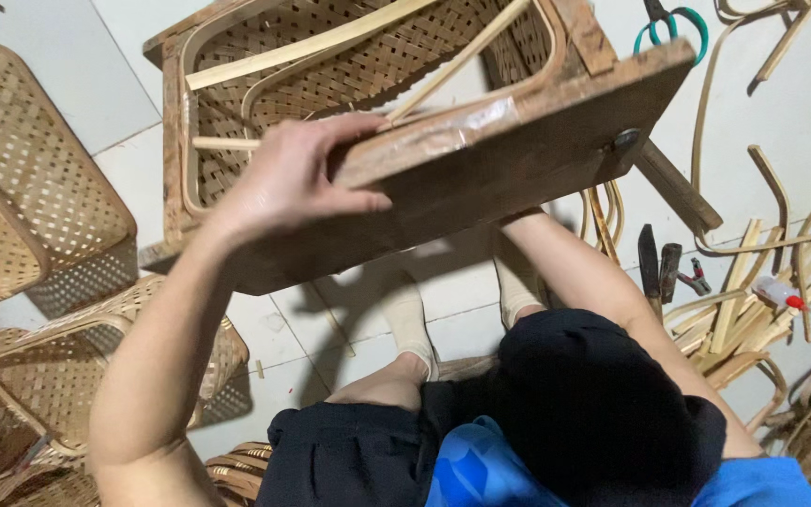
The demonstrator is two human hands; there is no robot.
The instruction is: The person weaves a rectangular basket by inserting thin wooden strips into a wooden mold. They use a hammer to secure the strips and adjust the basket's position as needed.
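The left hand (298,178) is clamped over the near edge of a wooden frame (481,178), fingers curled inside, thumb on the outer board. A woven basket (349,66) sits inside that frame, held tilted above the knees. The right hand is hidden behind the frame; its grip cannot be told. Scissors (673,23) lie on the floor beyond.

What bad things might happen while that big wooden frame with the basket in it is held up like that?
The left hand grips only one edge of the wooden frame, so it might tip or slip onto the feet below. The thin bamboo strips lying loose across the woven basket could slide out. Tools and bent strips on the floor nearby could get stepped on.
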